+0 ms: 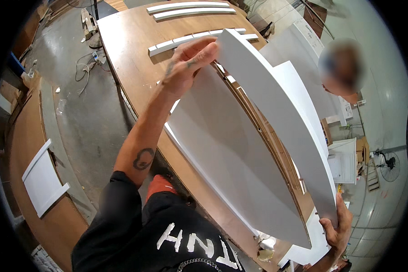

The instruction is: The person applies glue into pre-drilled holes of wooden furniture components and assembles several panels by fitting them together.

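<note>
A long white board (281, 104) slants across the view from the upper middle to the lower right, held at both ends. My left hand (195, 56) is closed round its upper end. My right hand (337, 226) grips its lower end, thumb on the near face. Beside the board, on the side toward my body, a large light-grey panel (235, 154) shows a raw brown edge. A narrow gap separates the two along much of their length. White strips (204, 183) run along the panel's near edge, over the wooden table (127, 41).
Several white strips (190, 10) lie at the table's far end. Another person (342, 68) stands at the right near large white panels (299, 45). At the left, a second brown table (31, 122) bears a white framed panel (45, 177). Cables (84, 68) lie on the floor.
</note>
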Available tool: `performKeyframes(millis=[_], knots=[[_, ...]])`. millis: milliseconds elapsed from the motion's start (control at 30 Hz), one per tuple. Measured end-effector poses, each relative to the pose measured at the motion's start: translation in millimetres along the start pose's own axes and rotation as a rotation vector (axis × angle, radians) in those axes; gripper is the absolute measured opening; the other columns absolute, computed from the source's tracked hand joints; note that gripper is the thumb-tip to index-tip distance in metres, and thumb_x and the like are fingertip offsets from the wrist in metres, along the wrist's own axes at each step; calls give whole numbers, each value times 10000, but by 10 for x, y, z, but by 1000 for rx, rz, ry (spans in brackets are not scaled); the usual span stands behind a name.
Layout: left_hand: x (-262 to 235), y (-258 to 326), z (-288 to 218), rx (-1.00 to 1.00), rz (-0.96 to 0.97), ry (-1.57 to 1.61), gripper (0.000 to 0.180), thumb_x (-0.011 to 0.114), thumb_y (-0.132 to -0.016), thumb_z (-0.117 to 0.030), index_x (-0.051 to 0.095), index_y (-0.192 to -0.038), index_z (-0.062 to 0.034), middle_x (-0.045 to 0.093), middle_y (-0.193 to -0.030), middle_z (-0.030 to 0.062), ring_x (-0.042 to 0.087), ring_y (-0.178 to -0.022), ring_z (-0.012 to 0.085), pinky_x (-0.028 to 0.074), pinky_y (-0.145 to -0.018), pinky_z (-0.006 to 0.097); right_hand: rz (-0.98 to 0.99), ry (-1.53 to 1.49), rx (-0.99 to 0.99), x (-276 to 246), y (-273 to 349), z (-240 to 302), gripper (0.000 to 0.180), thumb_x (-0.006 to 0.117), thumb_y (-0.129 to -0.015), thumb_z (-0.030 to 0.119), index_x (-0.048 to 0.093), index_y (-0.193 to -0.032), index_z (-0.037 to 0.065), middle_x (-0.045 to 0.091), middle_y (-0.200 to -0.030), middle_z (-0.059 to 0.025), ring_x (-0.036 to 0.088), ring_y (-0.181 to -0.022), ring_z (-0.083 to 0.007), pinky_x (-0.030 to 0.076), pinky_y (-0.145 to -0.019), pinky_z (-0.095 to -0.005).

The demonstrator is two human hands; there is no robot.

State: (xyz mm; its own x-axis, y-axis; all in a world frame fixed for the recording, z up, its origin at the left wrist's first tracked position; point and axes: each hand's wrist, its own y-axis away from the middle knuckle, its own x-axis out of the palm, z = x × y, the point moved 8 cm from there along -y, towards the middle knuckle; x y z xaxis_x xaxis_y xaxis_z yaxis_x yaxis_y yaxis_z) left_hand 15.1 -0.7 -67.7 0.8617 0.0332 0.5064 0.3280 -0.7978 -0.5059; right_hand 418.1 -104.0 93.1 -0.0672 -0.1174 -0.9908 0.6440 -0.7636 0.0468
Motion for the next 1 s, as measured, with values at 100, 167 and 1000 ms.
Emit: performKeyframes(millis=[100, 167, 1000], knots=[[87, -4, -64, -20, 14, 85, 371, 589, -897, -350, 622, -1084, -31, 605, -876, -5, 546, -829, 83, 439, -783, 221, 21, -100, 95, -11, 106, -84, 677, 666, -803, 277, 387, -1365, 20, 607, -1049, -226, 614, -803, -274, 481, -728, -372], [58, -16, -38, -22, 30, 19, 361, 593, -892, -359, 631, -1044, -35, 597, -858, -9, 548, -815, 85, 442, -773, 226, 18, -126, 125, 44, 175, -159, 684, 674, -797, 263, 384, -1366, 19, 612, -1043, -221, 624, -809, -266, 488, -731, -358], [-85, 33, 238, -53, 16, 75, 378, 635, -862, -357, 637, -1093, -58, 590, -895, -27, 509, -873, 65, 400, -747, 214, 20, -88, 74, 424, 103, -81, 683, 660, -815, 171, 324, -1393, 35, 580, -1091, -258, 615, -920, -333, 470, -810, -384]])
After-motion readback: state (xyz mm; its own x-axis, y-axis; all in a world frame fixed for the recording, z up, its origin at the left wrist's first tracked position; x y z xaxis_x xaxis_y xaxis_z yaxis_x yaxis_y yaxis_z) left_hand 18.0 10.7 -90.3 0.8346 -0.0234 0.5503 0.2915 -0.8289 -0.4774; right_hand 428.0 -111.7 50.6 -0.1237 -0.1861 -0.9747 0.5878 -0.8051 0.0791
